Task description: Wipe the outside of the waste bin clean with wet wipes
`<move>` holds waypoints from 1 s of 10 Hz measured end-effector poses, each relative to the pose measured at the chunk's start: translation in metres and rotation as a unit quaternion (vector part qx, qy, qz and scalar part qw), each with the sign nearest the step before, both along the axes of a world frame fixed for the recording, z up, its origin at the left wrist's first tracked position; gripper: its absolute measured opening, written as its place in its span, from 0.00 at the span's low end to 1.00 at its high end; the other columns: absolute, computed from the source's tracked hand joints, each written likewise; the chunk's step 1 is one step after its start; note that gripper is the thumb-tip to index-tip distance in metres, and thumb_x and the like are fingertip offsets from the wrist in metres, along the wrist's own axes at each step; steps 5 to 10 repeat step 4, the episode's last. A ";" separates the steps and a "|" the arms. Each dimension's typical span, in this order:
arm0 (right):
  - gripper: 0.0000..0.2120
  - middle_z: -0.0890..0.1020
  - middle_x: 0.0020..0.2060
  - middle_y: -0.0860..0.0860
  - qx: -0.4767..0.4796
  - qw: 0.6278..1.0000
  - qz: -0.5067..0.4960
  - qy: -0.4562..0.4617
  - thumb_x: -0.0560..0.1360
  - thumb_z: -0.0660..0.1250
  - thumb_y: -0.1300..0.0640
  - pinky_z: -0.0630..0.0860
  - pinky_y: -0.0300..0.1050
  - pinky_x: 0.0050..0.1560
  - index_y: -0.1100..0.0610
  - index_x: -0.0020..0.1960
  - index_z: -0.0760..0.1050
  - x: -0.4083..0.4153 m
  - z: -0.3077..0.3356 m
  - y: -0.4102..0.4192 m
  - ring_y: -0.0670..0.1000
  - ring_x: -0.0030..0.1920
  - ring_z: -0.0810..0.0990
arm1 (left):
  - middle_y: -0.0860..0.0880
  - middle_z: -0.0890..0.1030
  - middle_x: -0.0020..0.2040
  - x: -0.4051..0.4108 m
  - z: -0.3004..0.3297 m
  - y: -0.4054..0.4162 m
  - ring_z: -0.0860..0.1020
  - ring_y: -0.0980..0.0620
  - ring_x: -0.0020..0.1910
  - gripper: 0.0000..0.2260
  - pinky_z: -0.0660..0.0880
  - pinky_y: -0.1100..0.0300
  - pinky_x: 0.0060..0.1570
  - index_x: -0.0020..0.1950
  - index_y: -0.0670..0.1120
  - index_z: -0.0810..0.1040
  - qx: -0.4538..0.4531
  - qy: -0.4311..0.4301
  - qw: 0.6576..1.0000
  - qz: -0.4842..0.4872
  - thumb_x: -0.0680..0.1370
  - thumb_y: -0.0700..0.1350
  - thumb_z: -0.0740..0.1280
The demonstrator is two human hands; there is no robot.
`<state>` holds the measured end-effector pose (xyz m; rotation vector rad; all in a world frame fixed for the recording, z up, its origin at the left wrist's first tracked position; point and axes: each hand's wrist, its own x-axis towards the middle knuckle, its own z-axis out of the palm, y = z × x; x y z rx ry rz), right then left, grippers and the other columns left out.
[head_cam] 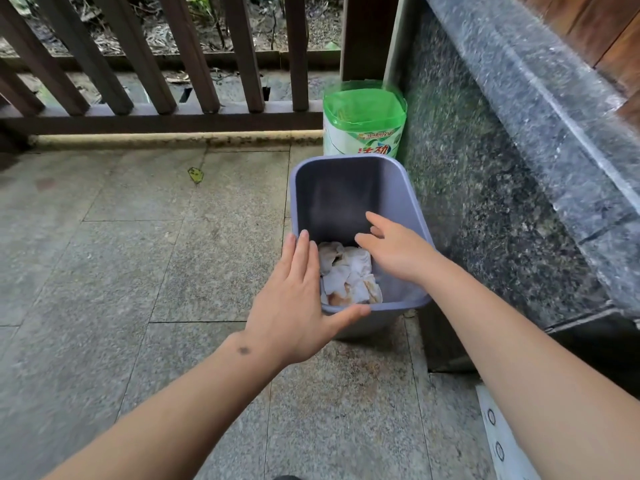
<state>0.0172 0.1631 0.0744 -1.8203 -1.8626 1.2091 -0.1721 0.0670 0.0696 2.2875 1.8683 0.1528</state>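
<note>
A lavender plastic waste bin (408,188) stands upright on the stone floor beside a granite wall. Crumpled white wipes with orange stains (349,275) lie at its bottom. My left hand (294,299) hovers over the bin's near left corner, fingers spread, thumb lying across the near rim. My right hand (394,251) reaches over the bin's opening from the right, fingers apart and holding nothing.
A green and white bucket lined with a green bag (363,123) stands just behind the bin. A dark wooden railing (156,81) runs along the back. The speckled granite wall (502,168) closes off the right side. A white object (498,441) lies at the lower right.
</note>
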 end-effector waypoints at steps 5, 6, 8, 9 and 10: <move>0.27 0.47 0.82 0.55 -0.032 0.946 0.200 -0.252 0.85 0.47 0.49 0.52 0.54 0.77 0.52 0.82 0.46 -0.012 0.095 -0.080 0.56 0.81 0.46 | 0.46 0.40 0.82 -0.027 0.092 0.026 0.37 0.49 0.80 0.30 0.42 0.50 0.79 0.82 0.45 0.44 -0.204 -0.010 0.979 -0.017 0.84 0.59 0.43; 0.27 0.47 0.82 0.55 -0.032 0.946 0.200 -0.252 0.85 0.47 0.49 0.52 0.54 0.77 0.52 0.82 0.46 -0.012 0.095 -0.080 0.56 0.81 0.46 | 0.46 0.40 0.82 -0.027 0.092 0.026 0.37 0.49 0.80 0.30 0.42 0.50 0.79 0.82 0.45 0.44 -0.204 -0.010 0.979 -0.017 0.84 0.59 0.43; 0.27 0.47 0.82 0.55 -0.032 0.946 0.200 -0.252 0.85 0.47 0.49 0.52 0.54 0.77 0.52 0.82 0.46 -0.012 0.095 -0.080 0.56 0.81 0.46 | 0.46 0.40 0.82 -0.027 0.092 0.026 0.37 0.49 0.80 0.30 0.42 0.50 0.79 0.82 0.45 0.44 -0.204 -0.010 0.979 -0.017 0.84 0.59 0.43; 0.27 0.47 0.82 0.55 -0.032 0.946 0.200 -0.252 0.85 0.47 0.49 0.52 0.54 0.77 0.52 0.82 0.46 -0.012 0.095 -0.080 0.56 0.81 0.46 | 0.46 0.40 0.82 -0.027 0.092 0.026 0.37 0.49 0.80 0.30 0.42 0.50 0.79 0.82 0.45 0.44 -0.204 -0.010 0.979 -0.017 0.84 0.59 0.43; 0.27 0.47 0.82 0.55 -0.032 0.946 0.200 -0.252 0.85 0.47 0.49 0.52 0.54 0.77 0.52 0.82 0.46 -0.012 0.095 -0.080 0.56 0.81 0.46 | 0.46 0.40 0.82 -0.027 0.092 0.026 0.37 0.49 0.80 0.30 0.42 0.50 0.79 0.82 0.45 0.44 -0.204 -0.010 0.979 -0.017 0.84 0.59 0.43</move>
